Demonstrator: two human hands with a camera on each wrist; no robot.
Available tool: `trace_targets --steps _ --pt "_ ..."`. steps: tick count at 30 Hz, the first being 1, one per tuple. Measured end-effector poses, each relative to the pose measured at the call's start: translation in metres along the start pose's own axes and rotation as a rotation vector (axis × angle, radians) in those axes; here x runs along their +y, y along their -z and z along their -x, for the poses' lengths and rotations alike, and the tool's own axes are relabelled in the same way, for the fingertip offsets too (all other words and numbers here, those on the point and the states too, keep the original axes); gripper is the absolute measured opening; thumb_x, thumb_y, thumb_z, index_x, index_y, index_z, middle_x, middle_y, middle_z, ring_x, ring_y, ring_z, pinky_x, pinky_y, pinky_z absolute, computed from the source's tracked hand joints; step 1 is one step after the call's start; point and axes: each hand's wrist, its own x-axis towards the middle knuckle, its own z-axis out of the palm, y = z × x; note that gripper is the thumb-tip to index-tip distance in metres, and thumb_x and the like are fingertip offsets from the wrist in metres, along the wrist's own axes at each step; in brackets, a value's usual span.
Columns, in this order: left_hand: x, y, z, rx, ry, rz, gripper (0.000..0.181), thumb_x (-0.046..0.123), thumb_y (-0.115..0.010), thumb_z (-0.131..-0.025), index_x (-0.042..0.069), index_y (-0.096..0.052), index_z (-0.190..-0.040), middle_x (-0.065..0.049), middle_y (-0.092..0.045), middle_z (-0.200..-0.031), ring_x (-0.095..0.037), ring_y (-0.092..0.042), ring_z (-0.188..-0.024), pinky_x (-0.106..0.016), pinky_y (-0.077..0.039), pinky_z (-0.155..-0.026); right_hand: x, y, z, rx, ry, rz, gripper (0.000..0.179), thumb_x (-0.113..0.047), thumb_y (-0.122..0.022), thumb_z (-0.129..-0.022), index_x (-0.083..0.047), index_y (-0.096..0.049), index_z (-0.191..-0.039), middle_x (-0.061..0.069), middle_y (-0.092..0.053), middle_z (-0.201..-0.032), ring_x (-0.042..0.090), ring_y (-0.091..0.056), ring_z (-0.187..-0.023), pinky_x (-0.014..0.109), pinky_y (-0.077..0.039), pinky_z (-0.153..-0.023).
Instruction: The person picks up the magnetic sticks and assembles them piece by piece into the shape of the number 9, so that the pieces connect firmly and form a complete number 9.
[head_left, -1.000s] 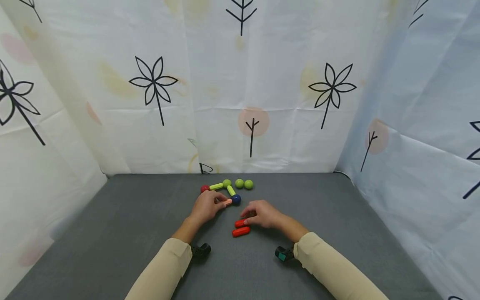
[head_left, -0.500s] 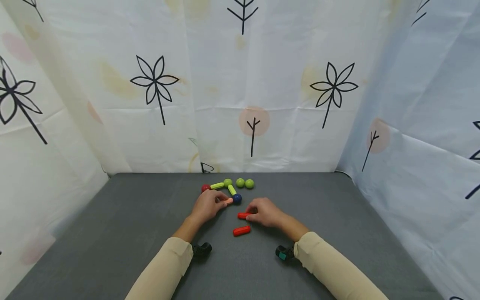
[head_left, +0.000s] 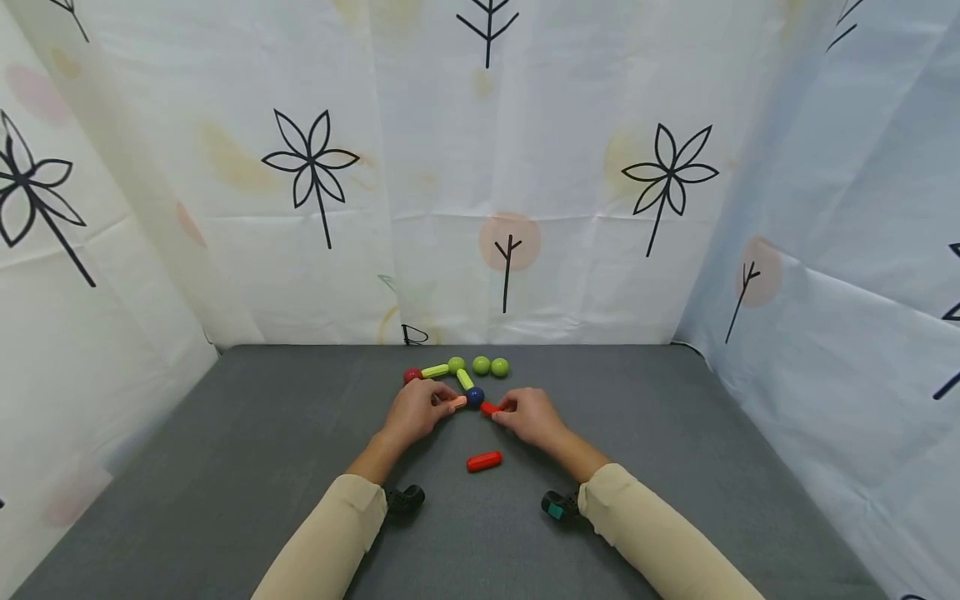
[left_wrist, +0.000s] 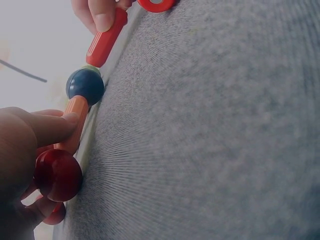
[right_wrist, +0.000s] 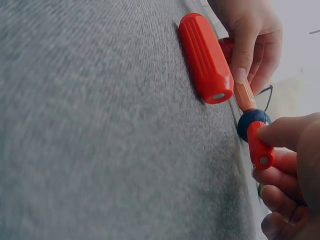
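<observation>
My left hand [head_left: 415, 412] pinches an orange magnetic rod [head_left: 458, 402] between thumb and fingers. One end of that rod meets a dark blue ball [head_left: 475, 397]; a dark red ball [left_wrist: 59, 175] shows at its other end in the left wrist view. With thumb and fingertips my right hand [head_left: 531, 415] holds a short red magnetic rod [head_left: 489, 409], its far tip right at the blue ball. A yellow-green rod [head_left: 465, 380] runs from the blue ball back to a green ball [head_left: 456, 365]. Another yellow-green rod [head_left: 434, 371] links that green ball to a red ball [head_left: 412, 376].
A second red rod [head_left: 483, 462] with a grey metal tip lies on the grey tabletop [head_left: 225, 467], nearer the body. Two loose green balls, one [head_left: 482, 365] beside the other [head_left: 500, 367], sit behind the joined pieces. Patterned white cloth [head_left: 450, 167] encloses the back and sides.
My right hand has picked up one of the two red rods and carried it forward to the blue ball. The left hand keeps its hold on the orange rod in place.
</observation>
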Motion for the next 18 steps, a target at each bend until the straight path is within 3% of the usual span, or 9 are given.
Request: trace_targets --steps 10,18 --pt "0.0006 -0.0023 -0.0003 0.005 -0.001 -0.007 0.011 0.024 -0.076 -0.086 0.02 -0.077 -0.096 0.01 -0.065 -0.086 -0.01 -0.055 -0.074 -0.031 -0.048 -0.067 -0.0006 -0.0057 -0.0028 0.037 -0.067 -0.063 0.013 -0.021 -0.076 -0.085 -0.008 -0.074 -0.086 -0.005 -0.063 -0.068 0.009 -0.055 -0.057 0.027 -0.045 -0.055" --pt "0.0005 -0.001 0.0005 0.016 -0.002 0.005 0.009 0.024 -0.076 -0.086 0.02 -0.077 -0.094 0.01 -0.065 -0.084 -0.01 -0.055 -0.073 -0.031 -0.047 -0.066 -0.0013 -0.0079 -0.0017 0.023 -0.083 -0.11 0.018 -0.022 -0.077 -0.084 -0.007 -0.074 -0.093 -0.004 -0.064 -0.073 0.01 -0.055 -0.062 0.027 -0.045 -0.057"
